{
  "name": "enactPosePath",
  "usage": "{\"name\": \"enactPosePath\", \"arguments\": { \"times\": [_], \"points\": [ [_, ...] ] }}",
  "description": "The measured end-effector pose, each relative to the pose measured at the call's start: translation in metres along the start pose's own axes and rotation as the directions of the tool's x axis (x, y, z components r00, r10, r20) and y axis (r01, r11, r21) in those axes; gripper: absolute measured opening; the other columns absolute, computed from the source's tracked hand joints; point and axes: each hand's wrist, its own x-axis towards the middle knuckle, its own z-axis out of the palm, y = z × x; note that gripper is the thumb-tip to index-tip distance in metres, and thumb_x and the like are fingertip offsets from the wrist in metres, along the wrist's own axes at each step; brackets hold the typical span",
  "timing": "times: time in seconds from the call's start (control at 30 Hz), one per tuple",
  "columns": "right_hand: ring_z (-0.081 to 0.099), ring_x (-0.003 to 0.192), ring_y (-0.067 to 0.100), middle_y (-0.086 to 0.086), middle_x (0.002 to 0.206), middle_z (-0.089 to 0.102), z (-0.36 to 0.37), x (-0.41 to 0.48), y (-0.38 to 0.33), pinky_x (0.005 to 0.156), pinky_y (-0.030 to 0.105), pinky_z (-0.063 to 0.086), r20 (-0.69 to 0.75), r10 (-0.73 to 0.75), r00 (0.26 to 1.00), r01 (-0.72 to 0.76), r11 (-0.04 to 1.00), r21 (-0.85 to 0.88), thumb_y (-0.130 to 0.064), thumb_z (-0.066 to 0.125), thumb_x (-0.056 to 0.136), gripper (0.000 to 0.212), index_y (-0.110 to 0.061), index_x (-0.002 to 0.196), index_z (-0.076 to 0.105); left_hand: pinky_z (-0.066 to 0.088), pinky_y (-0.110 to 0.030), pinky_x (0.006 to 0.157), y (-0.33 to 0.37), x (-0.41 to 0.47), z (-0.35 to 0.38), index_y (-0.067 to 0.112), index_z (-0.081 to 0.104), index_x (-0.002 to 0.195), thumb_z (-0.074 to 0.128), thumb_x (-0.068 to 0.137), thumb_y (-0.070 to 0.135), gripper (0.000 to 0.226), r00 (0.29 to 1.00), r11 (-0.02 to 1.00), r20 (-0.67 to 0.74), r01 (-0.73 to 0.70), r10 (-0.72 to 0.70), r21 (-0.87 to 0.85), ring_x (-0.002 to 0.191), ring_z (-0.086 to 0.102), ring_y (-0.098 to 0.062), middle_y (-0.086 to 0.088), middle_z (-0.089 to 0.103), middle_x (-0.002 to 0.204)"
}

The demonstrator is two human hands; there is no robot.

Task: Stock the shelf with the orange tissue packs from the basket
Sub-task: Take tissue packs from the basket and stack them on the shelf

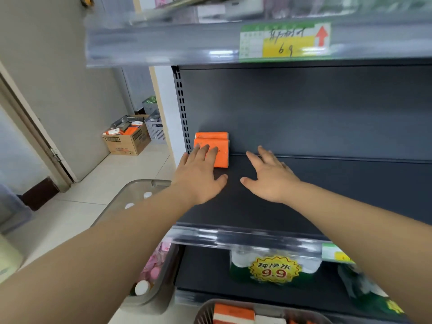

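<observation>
In basket (205, 311): orange tissue packs (233, 311); two more on shelf (315, 197).

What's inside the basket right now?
At least one orange pack lies in the basket, with a white item beside it. The picture's lower edge cuts off most of the basket, so the count and anything underneath are hidden.

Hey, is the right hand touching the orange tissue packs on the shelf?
Apart. The head view shows a strip of bare dark shelf between the right hand and the orange tissue packs.
</observation>
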Motion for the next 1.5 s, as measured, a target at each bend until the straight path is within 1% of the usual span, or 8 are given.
{"name": "enactPosePath", "arguments": {
  "times": [0.23, 0.53, 0.7, 0.9, 1.1, 1.3, 1.4, 1.5],
  "points": [
    [-0.013, 0.146, 0.018, -0.003, 0.158, -0.019, -0.009, -0.053, 0.002, 0.119, 0.044, 0.001, 0.019, -0.018, 1.0, 0.019, 0.998, -0.062, -0.053, 0.04, 0.093, 0.075, -0.032, 0.151, -0.003, 0.0, -0.046, 0.12, 0.015, -0.038, -0.019, 0.02, 0.004, 0.154, 0.04, 0.092, 0.053, 0.078, 1.0, 0.998, 0.023, -0.015, 0.014, 0.062, 0.15, -0.006, -0.023, -0.004, 0.0, 0.163],
    [-0.015, 0.146, 0.02, -0.002, 0.159, -0.018, -0.006, -0.118, 0.004, 0.119, 0.045, 0.003, -0.017, -0.016, 1.0, 0.013, 0.988, -0.155, -0.053, 0.043, 0.092, 0.079, -0.03, 0.151, -0.004, -0.001, -0.047, 0.12, 0.042, -0.1, -0.02, 0.018, -0.001, 0.154, 0.04, 0.093, 0.052, 0.081, 0.998, 0.994, 0.034, -0.051, 0.047, 0.101, 0.149, -0.009, -0.025, -0.008, -0.004, 0.162],
    [-0.012, 0.147, 0.021, 0.0, 0.159, -0.015, 0.006, -0.153, 0.009, 0.119, 0.045, 0.005, -0.012, -0.008, 1.0, 0.006, 0.99, -0.14, -0.052, 0.045, 0.092, 0.08, -0.029, 0.151, -0.003, -0.001, -0.048, 0.121, 0.055, -0.134, -0.007, 0.018, -0.002, 0.154, 0.039, 0.093, 0.051, 0.081, 0.997, 0.993, 0.071, -0.046, 0.039, 0.107, 0.149, -0.01, -0.025, -0.007, -0.005, 0.163],
    [-0.005, 0.147, 0.021, 0.002, 0.16, -0.008, 0.035, -0.194, 0.014, 0.118, 0.044, 0.007, -0.005, -0.028, 1.0, 0.027, 0.994, -0.105, -0.048, 0.047, 0.093, 0.078, -0.028, 0.152, 0.0, 0.002, -0.049, 0.12, 0.07, -0.175, 0.019, 0.018, 0.004, 0.154, 0.041, 0.093, 0.05, 0.078, 0.996, 0.996, 0.086, -0.045, 0.039, 0.074, 0.15, -0.004, -0.026, -0.009, 0.002, 0.162],
    [0.001, 0.147, 0.024, 0.002, 0.16, -0.004, 0.079, -0.229, 0.017, 0.118, 0.044, 0.015, 0.06, -0.014, 0.998, 0.015, 1.0, -0.008, -0.045, 0.051, 0.092, 0.079, -0.027, 0.152, 0.004, 0.001, -0.049, 0.12, 0.087, -0.219, 0.057, 0.017, 0.005, 0.154, 0.046, 0.091, 0.049, 0.082, 0.984, 1.0, 0.179, -0.006, 0.005, 0.002, 0.15, -0.004, -0.026, -0.009, 0.004, 0.162],
    [0.009, 0.147, 0.025, 0.002, 0.16, -0.001, 0.128, -0.251, 0.028, 0.117, 0.044, 0.019, 0.186, -0.001, 0.983, -0.008, 0.999, 0.048, -0.043, 0.053, 0.09, 0.08, -0.027, 0.152, 0.005, 0.002, -0.048, 0.121, 0.083, -0.253, 0.101, 0.018, 0.006, 0.154, 0.045, 0.092, 0.05, 0.08, 0.96, 0.999, 0.275, 0.047, -0.043, -0.007, 0.15, -0.003, -0.025, -0.008, 0.004, 0.163],
    [0.007, 0.147, 0.023, 0.002, 0.16, 0.001, 0.15, -0.258, 0.033, 0.117, 0.043, 0.02, 0.225, 0.017, 0.974, -0.028, 0.998, 0.048, -0.043, 0.052, 0.09, 0.078, -0.025, 0.152, 0.009, 0.002, -0.047, 0.12, 0.079, -0.264, 0.122, 0.018, 0.009, 0.154, 0.045, 0.092, 0.05, 0.078, 0.948, 0.997, 0.312, 0.074, -0.066, -0.013, 0.15, -0.002, -0.025, -0.008, 0.007, 0.162],
    [0.007, 0.147, 0.023, 0.004, 0.16, 0.006, 0.172, -0.262, 0.039, 0.117, 0.043, 0.022, 0.272, 0.029, 0.962, -0.05, 0.996, 0.072, -0.04, 0.056, 0.09, 0.077, -0.023, 0.151, 0.013, 0.005, -0.047, 0.12, 0.075, -0.278, 0.145, 0.018, 0.013, 0.153, 0.043, 0.093, 0.052, 0.076, 0.939, 0.996, 0.336, 0.089, -0.074, -0.03, 0.15, 0.003, -0.026, -0.007, 0.012, 0.161]
  ]
}}
